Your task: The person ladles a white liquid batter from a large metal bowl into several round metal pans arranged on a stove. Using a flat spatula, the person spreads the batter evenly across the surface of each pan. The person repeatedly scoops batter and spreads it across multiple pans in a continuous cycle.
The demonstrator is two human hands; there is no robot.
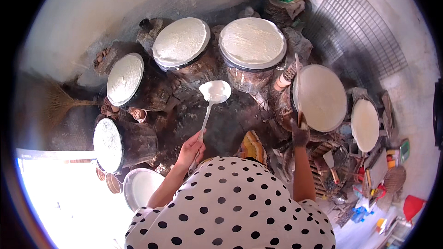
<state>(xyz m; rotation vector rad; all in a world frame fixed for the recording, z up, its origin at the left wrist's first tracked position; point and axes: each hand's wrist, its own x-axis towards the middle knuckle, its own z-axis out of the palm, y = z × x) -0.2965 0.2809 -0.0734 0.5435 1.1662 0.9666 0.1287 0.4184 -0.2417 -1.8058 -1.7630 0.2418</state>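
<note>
My left hand (191, 150) grips the handle of a metal ladle (215, 91), whose bowl holds white batter. The ladle hangs over the dark floor between several round griddles. On my right hand (300, 134) is a dark glove, and its fingers close on the handle of a long, thin flat blade (298, 83). That blade stands edge-on over the left part of a round griddle (322, 100) coated with a smooth, pale layer. White layers also cover the griddle ahead to the right (252, 41), the griddle ahead to the left (181, 42) and others on the left.
A white basin (142, 186) with pale liquid sits beside my left arm. Honeycomb briquettes (285, 77) stand between two stoves. A smaller pale round (365, 124) lies far right, near a scraper (330, 167). A wire grid (356, 31) leans on the wall; a broom (59, 103) is far left.
</note>
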